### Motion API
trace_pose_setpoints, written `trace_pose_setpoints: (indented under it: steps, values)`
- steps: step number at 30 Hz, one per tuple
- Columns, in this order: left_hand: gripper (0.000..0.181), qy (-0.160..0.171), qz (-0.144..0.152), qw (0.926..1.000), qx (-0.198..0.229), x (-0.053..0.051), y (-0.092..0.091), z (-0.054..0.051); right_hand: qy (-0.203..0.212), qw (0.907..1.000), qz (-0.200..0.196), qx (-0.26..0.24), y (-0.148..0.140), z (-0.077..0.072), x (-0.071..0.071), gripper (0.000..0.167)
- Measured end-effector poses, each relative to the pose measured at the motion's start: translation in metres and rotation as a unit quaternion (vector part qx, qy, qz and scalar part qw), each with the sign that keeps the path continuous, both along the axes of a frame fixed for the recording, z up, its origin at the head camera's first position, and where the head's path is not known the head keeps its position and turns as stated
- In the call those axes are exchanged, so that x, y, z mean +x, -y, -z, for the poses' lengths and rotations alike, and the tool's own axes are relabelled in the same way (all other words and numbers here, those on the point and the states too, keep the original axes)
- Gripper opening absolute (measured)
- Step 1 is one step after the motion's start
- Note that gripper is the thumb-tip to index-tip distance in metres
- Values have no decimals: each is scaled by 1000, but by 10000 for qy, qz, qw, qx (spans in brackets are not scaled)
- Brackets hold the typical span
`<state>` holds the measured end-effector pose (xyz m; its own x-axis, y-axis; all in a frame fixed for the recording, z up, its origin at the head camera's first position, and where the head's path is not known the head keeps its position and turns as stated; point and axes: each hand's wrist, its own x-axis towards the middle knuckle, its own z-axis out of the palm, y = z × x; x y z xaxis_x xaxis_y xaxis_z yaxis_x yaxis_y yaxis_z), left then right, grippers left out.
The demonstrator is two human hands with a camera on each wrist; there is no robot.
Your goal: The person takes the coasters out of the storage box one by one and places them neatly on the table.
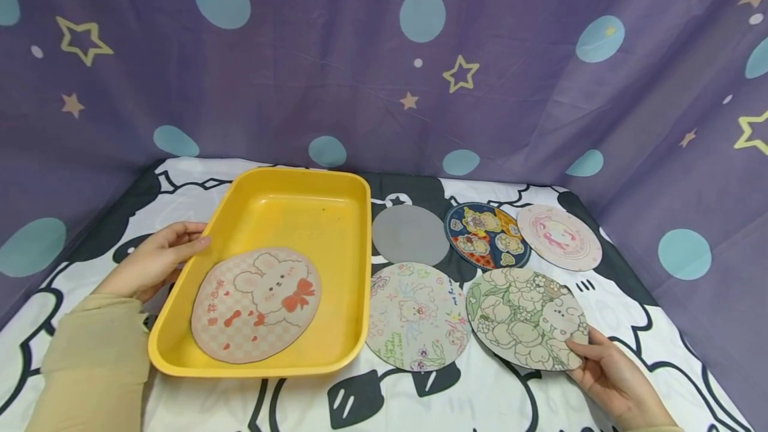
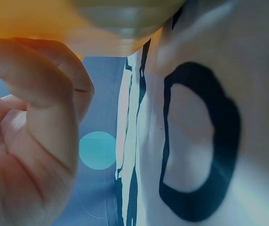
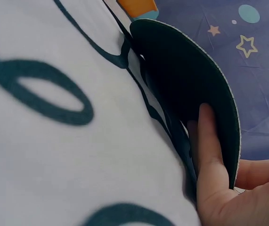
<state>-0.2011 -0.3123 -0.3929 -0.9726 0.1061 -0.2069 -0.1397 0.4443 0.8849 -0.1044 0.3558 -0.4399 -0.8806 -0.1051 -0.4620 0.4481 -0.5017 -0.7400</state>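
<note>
My left hand (image 1: 159, 260) grips the left rim of a yellow plastic tray (image 1: 306, 202), the thumb over the edge. In the left wrist view the curled fingers (image 2: 54, 84) are against the tray's outside. A pink checked round mouse pad (image 1: 264, 305) with a rabbit lies in the tray. My right hand (image 1: 615, 379) pinches the right edge of a green floral round mouse pad (image 1: 522, 319), thumb on top and fingers beneath. The right wrist view shows this pad's dark underside (image 3: 181, 70), tilted up off the cloth.
Right of the tray lie a doodle-print pad (image 1: 417, 315), a plain grey disc (image 1: 410, 233), a dark-blue patterned pad (image 1: 487, 235) and a pale pink pad (image 1: 558, 237). The table has a black-and-white cloth (image 1: 198, 405). Behind it hangs a purple curtain (image 1: 336, 85).
</note>
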Motion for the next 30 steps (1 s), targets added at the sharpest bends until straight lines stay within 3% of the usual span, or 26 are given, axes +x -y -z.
trace_pose_setpoints:
  steps: [16, 30]
  values:
    - [74, -4, 4, 10000, 0, 1, -1, -1, 338, 9985, 61, 420, 2, -1, -4, 39]
    - [73, -59, 31, 10000, 43, 2, -1, 0, 253, 9959, -304, 820, 1, -1, -4, 39]
